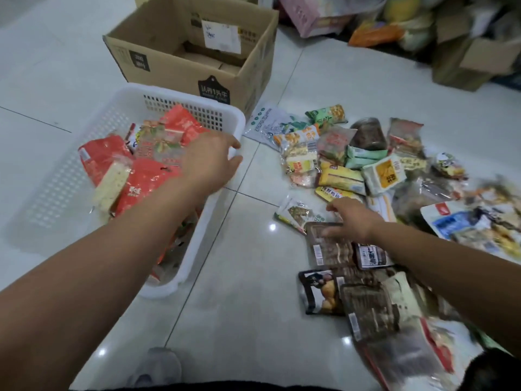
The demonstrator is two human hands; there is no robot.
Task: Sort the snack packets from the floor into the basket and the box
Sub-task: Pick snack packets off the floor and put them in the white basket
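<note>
My one view, head-worn wide-angle, looking forward and down at the floor (248,277), close above it, basket (180,93) left, box (169,71) beyond, packets (341,176) right.

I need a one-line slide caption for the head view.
Left hand over the basket; right hand at a brown packet among packets on the floor.

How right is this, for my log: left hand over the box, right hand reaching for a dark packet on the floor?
Head view: the left hand is over the basket, not the box; the right hand does reach for a dark packet on the floor.
</note>
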